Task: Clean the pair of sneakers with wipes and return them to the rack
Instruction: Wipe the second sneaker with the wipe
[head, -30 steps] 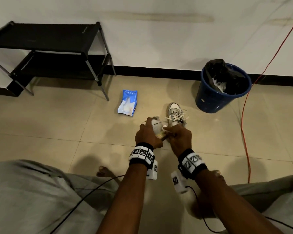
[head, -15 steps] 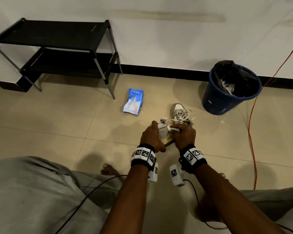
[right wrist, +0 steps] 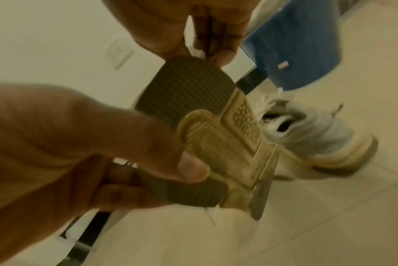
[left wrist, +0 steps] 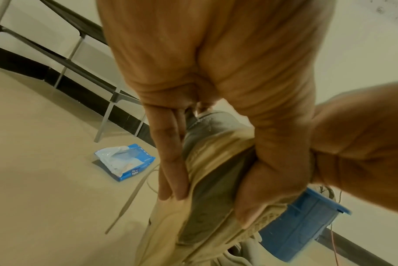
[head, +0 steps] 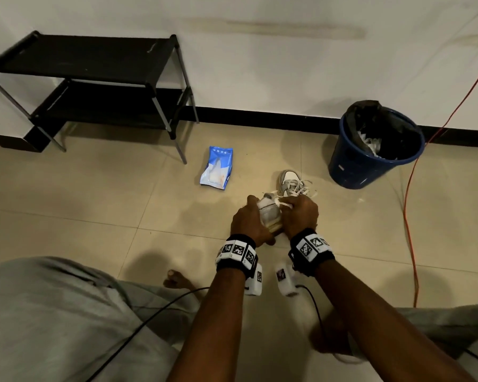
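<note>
My left hand (head: pixel 246 223) grips a white and grey sneaker (head: pixel 268 215) by its heel end, thumb on the sole (right wrist: pixel 188 100), and holds it above the floor. My right hand (head: pixel 300 213) is curled at the toe end. Its fingers (right wrist: pixel 222 54) pinch a small white wipe (right wrist: pixel 198 52) against the sneaker. The left wrist view shows the sneaker's side (left wrist: pixel 207 180) between my left fingers and thumb. The second sneaker (head: pixel 291 183) stands on the floor just beyond my hands, laces loose. The black two-shelf rack (head: pixel 94 78) stands at the far left against the wall.
A blue wipes pack (head: pixel 217 168) lies on the tiles between the rack and the sneakers. A blue bin (head: pixel 375 150) with a black liner stands at the right by the wall. An orange cable (head: pixel 409 216) runs down the floor on the right. My legs lie at both lower corners.
My right hand has slid from the near side of the held sneaker up to its toe end. The left hand keeps its grip. The view has shifted slightly.
</note>
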A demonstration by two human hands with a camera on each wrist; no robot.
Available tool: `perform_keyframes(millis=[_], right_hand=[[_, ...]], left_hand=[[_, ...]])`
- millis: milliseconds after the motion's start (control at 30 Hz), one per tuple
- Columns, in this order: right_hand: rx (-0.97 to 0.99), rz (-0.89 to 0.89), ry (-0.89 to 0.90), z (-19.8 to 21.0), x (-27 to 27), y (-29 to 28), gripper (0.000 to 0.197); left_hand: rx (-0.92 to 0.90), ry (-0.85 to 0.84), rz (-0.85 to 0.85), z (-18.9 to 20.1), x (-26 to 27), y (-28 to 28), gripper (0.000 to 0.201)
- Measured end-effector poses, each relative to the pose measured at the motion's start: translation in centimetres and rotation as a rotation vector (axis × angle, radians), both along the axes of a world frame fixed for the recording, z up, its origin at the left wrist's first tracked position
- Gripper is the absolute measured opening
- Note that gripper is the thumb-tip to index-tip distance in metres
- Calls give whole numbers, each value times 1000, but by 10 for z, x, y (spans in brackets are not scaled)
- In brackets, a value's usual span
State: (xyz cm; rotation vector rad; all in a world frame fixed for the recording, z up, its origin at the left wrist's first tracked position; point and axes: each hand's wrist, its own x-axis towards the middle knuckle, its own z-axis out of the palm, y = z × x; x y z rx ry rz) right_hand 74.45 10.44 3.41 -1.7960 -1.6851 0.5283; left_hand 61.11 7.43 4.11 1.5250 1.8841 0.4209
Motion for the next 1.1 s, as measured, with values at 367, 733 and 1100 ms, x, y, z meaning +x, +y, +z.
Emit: perform_keyframes(millis=[367,733,1100], right_hand=[[62,58,96,-6,-10,-3,14],[121,246,-148,6,-15,-45,7],[56,188,-67,-11,13,-26,19]], left_hand=[[-28,-7,-35,-1,7,0,91],[22,-29,15,-2,-10,0,70],[5,-31,17,-2,-14,3,83]])
